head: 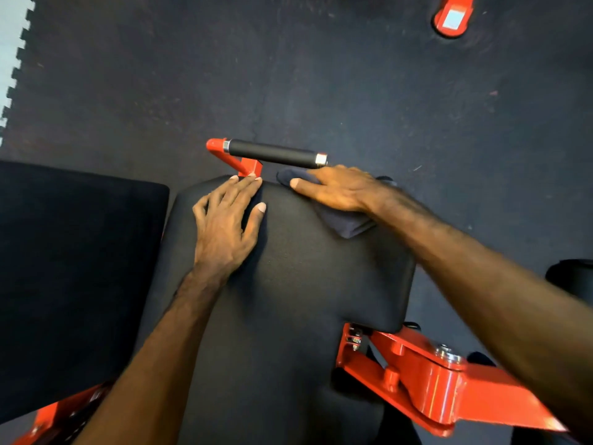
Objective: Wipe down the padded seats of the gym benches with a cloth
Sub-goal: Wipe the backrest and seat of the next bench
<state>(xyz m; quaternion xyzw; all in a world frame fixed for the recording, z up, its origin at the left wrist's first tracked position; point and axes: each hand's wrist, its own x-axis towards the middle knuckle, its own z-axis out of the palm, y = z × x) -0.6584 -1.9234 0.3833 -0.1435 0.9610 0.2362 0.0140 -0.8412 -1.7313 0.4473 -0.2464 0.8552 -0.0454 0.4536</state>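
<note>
the person is wiping the far end of the black padded seat, and doing it well probably means keeping the right hand flat so the whole palm presses the dark cloth into the vinyl, then drawing it in overlapping strokes back toward the body so no strip is skipped. the rounded far edge near the red frame bracket and the black foam-grip handle likely needs a pass curled over the lip. the right hand lies with fingers extended, spread over the cloth, which sits bunched beneath it at the seat's far right corner, one fold poking out below the palm. the left hand rests open, fingers splayed, on the seat just beside it, steadying the pad and holding nothing. a second black pad lies to the left.
</note>
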